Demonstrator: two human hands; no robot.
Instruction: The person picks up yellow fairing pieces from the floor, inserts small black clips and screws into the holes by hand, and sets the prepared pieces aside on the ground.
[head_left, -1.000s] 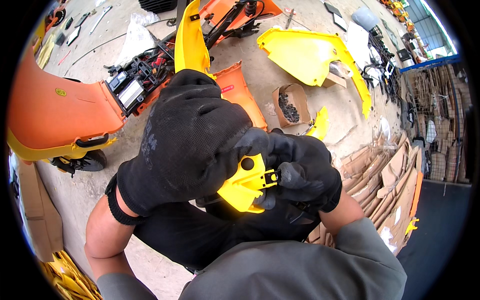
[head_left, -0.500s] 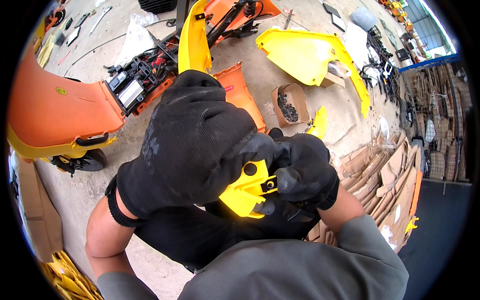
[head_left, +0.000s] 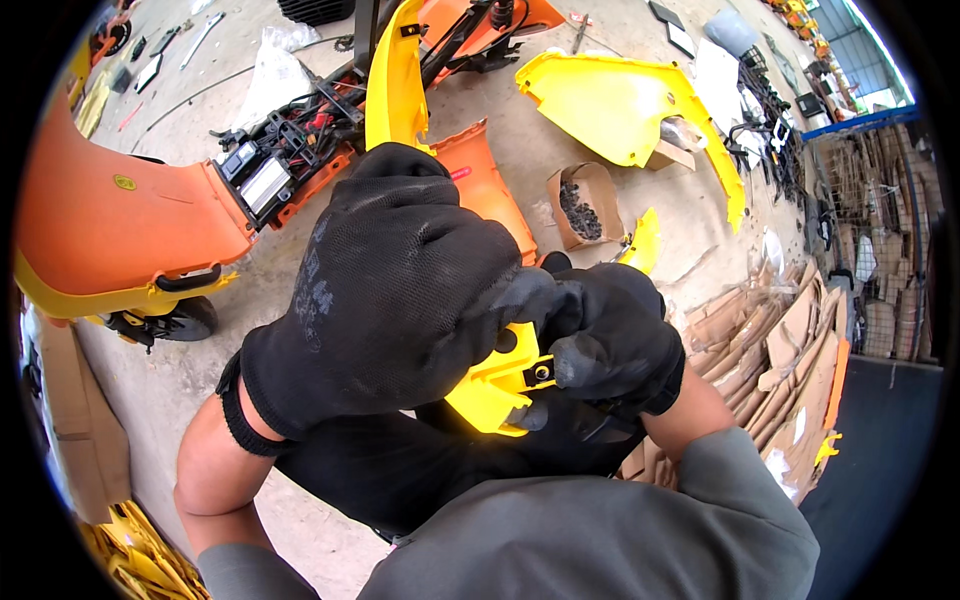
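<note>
My left hand (head_left: pixel 390 290), in a black work glove, is closed around a yellow plastic panel (head_left: pixel 490 395) held above my lap. The panel's lower end shows below my fingers, with a round hole and a small black metal clip (head_left: pixel 541 373) on its edge. A curved yellow length rises beyond my left hand; it looks like the same panel, but the middle is hidden. My right hand (head_left: pixel 615 345), gloved alike, is closed at the panel's right edge, its thumb beside the clip and a fingertip under the lower end. Whether it also holds another small part is hidden.
Left stands a partly stripped orange vehicle (head_left: pixel 130 210) with bared wiring. Ahead on the concrete floor lie an orange panel (head_left: pixel 490 190), a large yellow panel (head_left: pixel 600 105) and a cardboard box (head_left: pixel 590 205) of small dark parts. Flattened cardboard (head_left: pixel 770 370) is stacked at right.
My left hand has shifted slightly right and covers a little more of the panel's lower end. Both hands keep their hold; the whole view has moved slightly.
</note>
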